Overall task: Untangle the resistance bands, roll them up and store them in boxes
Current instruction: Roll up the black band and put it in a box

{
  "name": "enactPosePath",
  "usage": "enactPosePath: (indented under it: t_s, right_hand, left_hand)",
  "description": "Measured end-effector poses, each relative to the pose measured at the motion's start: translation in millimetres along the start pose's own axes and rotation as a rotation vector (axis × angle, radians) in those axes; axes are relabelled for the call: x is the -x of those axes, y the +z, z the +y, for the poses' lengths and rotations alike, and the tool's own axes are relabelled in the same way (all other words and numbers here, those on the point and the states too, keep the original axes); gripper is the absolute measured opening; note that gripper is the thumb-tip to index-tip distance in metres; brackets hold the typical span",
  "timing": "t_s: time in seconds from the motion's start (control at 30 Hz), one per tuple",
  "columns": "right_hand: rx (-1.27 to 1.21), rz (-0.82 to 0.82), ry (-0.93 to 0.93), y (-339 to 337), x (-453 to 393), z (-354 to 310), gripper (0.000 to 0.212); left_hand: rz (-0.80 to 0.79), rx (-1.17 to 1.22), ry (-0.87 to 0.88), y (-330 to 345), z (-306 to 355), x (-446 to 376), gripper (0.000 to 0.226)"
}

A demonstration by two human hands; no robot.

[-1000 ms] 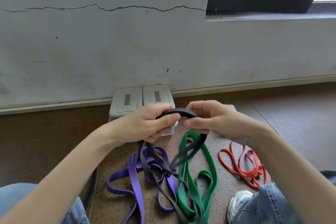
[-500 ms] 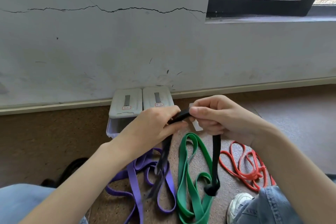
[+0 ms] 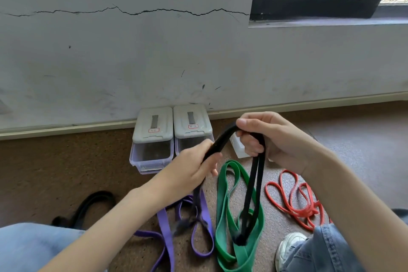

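Above the speckled brown floor (image 3: 110, 161), both hands held a flat black rubber resistance band (image 3: 223, 139) aloft: the left hand (image 3: 194, 170) gripped one stretch while the right hand (image 3: 271, 139) curled round its bend, two strands hanging to a knot. Below lay a purple band (image 3: 164, 223), a green band (image 3: 227, 183) and a thin red band (image 3: 289, 201), with two clear lidded plastic boxes (image 3: 172, 137) against the wall.

The flat purple rubber band (image 3: 164, 223) and the wide green rubber band (image 3: 227, 185) run off the near edge. The thin red rubber band (image 3: 291, 203) passes under a denim trouser leg (image 3: 326, 249) at the near right. A clear plastic box (image 3: 238, 148) is mostly hidden behind the right hand (image 3: 276, 139). The lower strands of the black rubber band (image 3: 257, 183) below the left hand (image 3: 189, 172) are blurred.
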State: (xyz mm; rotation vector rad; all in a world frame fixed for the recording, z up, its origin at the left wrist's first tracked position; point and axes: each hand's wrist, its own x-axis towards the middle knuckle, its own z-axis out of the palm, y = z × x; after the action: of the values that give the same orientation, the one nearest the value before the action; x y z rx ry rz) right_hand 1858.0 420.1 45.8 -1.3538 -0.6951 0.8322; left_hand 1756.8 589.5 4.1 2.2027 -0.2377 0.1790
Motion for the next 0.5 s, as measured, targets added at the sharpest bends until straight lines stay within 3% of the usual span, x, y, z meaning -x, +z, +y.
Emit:
enactPosePath:
  t_s: [0.13,0.2,0.3,0.4,0.5]
  right_hand:
    - [0.132,-0.149,0.057,-7,4,-5,0.014]
    - [0.105,-0.219,0.048,-2,5,-8,0.015]
    - [0.160,-0.130,0.027,10,2,-8,0.016]
    - [0.173,-0.036,0.033,14,0,-6,0.018]
    - [0.117,0.018,0.039,14,-3,-4,0.024]
  left_hand:
    - [0.114,0.043,0.052,-19,11,-6,0.028]
    - [0.103,-0.075,0.151,-27,15,-9,0.021]
    - [0.042,-0.294,0.170,-11,12,-8,0.027]
    - [0.184,-0.534,0.183,4,-5,-8,0.033]
    - [0.234,-0.711,0.121,6,-18,-7,0.022]
